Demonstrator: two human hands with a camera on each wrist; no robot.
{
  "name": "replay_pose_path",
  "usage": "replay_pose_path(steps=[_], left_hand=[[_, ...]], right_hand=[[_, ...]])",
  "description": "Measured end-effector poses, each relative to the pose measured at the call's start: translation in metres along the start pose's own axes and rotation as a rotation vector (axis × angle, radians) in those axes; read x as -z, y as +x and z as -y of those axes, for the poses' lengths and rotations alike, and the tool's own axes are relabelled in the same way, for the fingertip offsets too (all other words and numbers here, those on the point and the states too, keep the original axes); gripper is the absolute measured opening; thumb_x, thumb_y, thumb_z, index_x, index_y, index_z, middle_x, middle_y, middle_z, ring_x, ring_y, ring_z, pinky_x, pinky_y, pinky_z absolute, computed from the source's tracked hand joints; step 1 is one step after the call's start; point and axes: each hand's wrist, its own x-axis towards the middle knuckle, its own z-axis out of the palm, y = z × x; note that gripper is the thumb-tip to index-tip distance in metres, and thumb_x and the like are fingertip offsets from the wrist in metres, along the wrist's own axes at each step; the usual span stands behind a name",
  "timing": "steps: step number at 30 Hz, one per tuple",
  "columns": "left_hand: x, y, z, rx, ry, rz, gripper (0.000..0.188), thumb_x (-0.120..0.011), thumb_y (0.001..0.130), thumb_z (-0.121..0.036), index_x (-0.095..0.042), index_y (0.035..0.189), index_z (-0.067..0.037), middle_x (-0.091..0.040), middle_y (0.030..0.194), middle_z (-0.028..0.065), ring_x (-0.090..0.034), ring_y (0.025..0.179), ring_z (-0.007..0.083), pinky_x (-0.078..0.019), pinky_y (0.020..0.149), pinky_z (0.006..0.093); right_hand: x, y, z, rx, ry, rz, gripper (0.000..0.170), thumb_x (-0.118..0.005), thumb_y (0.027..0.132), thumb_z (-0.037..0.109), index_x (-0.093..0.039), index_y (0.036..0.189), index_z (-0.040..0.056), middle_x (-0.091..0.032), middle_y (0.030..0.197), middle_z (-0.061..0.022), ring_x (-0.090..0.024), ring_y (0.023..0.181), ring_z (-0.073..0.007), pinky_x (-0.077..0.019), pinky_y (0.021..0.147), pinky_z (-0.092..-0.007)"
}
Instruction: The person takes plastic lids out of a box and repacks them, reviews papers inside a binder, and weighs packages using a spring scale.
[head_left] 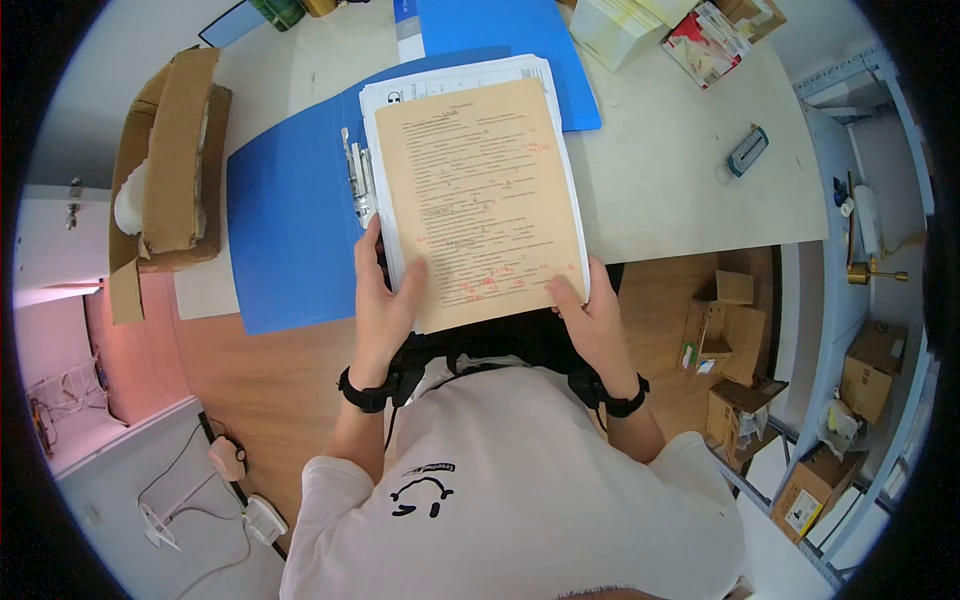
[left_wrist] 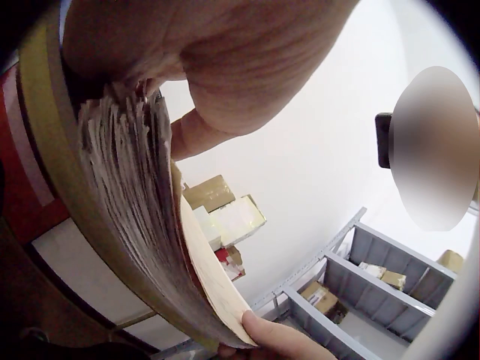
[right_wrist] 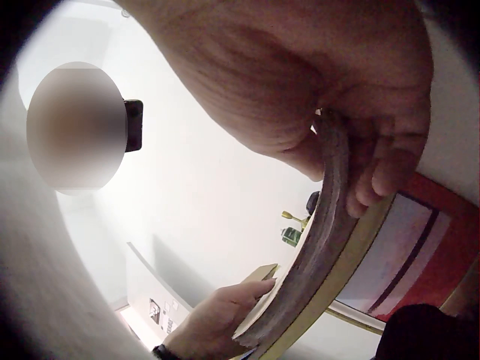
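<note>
A thick paper stack (head_left: 480, 200), topped by a tan printed sheet with red handwritten marks, lies over an unfolded blue folder (head_left: 285, 210) with a metal clip (head_left: 359, 178) at the stack's left. My left hand (head_left: 388, 310) grips the stack's lower left edge, thumb on the top sheet. At the lower right corner my right hand (head_left: 598, 320) holds it likewise. The left wrist view shows the many page edges (left_wrist: 127, 180) below my left palm (left_wrist: 255, 60). Curled fingers of my right hand (right_wrist: 322, 82) go under the stack (right_wrist: 307, 255) in the right wrist view.
Another blue folder (head_left: 500, 30) lies behind on the white table (head_left: 690, 190). A cardboard box (head_left: 175, 160) stands at the left, a red and white box (head_left: 705, 45) at the back right. A small blue-grey object (head_left: 747, 151) lies on the right. Shelves (head_left: 860, 300) stand beyond.
</note>
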Motion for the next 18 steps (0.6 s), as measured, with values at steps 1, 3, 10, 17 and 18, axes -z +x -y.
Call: replay_pose_path(steps=[1,3,10,17,18], left_hand=[[0.0,0.0,0.001,0.0,0.0,0.0,0.072,-0.066,0.093,-0.009,-0.028,0.151,0.008,-0.045,0.136,0.0178,-0.047,0.125,0.0259,-0.0392,0.107,0.0366],[-0.001,0.001,0.003,-0.021,0.011,-0.009,0.071,-0.067,0.093,-0.011,-0.029,0.15,0.008,-0.045,0.136,0.0178,-0.047,0.125,0.0256,-0.039,0.107,0.0367],[0.0,0.002,0.002,0.014,0.003,-0.002,0.071,-0.067,0.095,-0.016,-0.029,0.151,0.007,-0.046,0.136,0.0175,-0.048,0.123,0.0241,-0.0425,0.104,0.0359],[0.004,0.007,-0.002,0.077,-0.038,-0.001,0.066,-0.065,0.098,-0.022,-0.034,0.15,0.004,-0.052,0.135,0.017,-0.052,0.119,0.022,-0.0465,0.097,0.033],[0.004,0.007,0.0,0.05,-0.069,-0.007,0.066,-0.065,0.099,-0.024,-0.035,0.15,0.004,-0.052,0.136,0.0174,-0.052,0.12,0.0218,-0.0465,0.097,0.0332]], right_hand=[[0.0,0.0,-0.001,0.001,-0.006,0.002,0.045,-0.062,0.101,0.028,-0.049,0.126,-0.0063,-0.071,0.108,-0.0212,-0.068,0.097,-0.0213,-0.0528,0.082,-0.0326],[0.001,0.001,-0.002,0.001,-0.006,0.007,0.045,-0.062,0.101,0.028,-0.049,0.127,-0.0064,-0.071,0.108,-0.0215,-0.068,0.097,-0.0212,-0.0529,0.082,-0.0326],[0.0,0.001,-0.006,0.024,0.032,-0.006,0.044,-0.063,0.1,0.026,-0.05,0.127,-0.0058,-0.07,0.106,-0.0158,-0.067,0.089,-0.0185,-0.0535,0.077,-0.0307],[0.008,-0.001,-0.001,-0.049,0.338,-0.002,0.04,-0.062,0.101,0.026,-0.051,0.128,-0.0011,-0.064,0.096,-0.0047,-0.057,0.074,-0.0072,-0.0487,0.064,-0.0233],[0.009,-0.001,-0.001,-0.05,0.379,0.001,0.039,-0.062,0.101,0.025,-0.051,0.128,-0.0007,-0.064,0.096,-0.0046,-0.057,0.074,-0.0075,-0.0487,0.064,-0.0233]])
